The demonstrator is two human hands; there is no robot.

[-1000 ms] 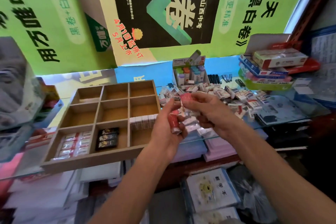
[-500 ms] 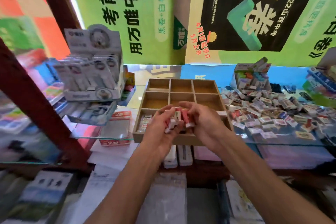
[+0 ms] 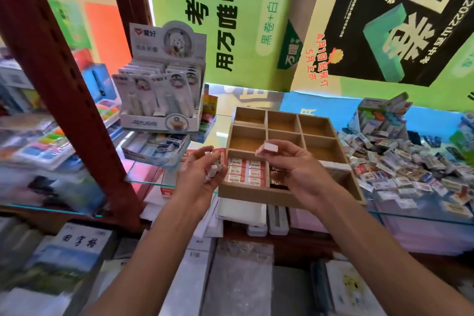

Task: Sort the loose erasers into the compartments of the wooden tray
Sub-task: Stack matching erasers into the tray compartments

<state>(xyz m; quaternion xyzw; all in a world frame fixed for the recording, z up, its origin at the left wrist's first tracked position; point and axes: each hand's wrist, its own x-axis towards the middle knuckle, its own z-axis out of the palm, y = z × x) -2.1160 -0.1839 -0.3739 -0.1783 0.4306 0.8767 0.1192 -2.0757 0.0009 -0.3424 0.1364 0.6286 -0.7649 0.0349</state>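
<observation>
The wooden tray (image 3: 282,195) with nine compartments lies on the glass shelf in the middle. Its near-left compartment holds rows of red-and-white erasers (image 3: 246,170); the near-middle one holds dark-wrapped erasers (image 3: 278,177). My left hand (image 3: 202,177) grips a small bunch of red-and-white erasers (image 3: 218,163) just left of the tray. My right hand (image 3: 295,164) pinches a single red-and-white eraser (image 3: 268,148) above the tray's middle row. A big pile of loose erasers (image 3: 400,167) spreads over the glass to the right of the tray.
A dark red shelf post (image 3: 64,84) stands at the left. A white display box of carded items (image 3: 164,92) sits behind the left hand, on another box. A small open box (image 3: 382,115) stands behind the pile. Notebooks and packs fill the shelf below.
My head has turned left, so the tray now sits centre-right. My hands have moved apart: the right one has lifted one eraser out of the bunch that the left hand holds.
</observation>
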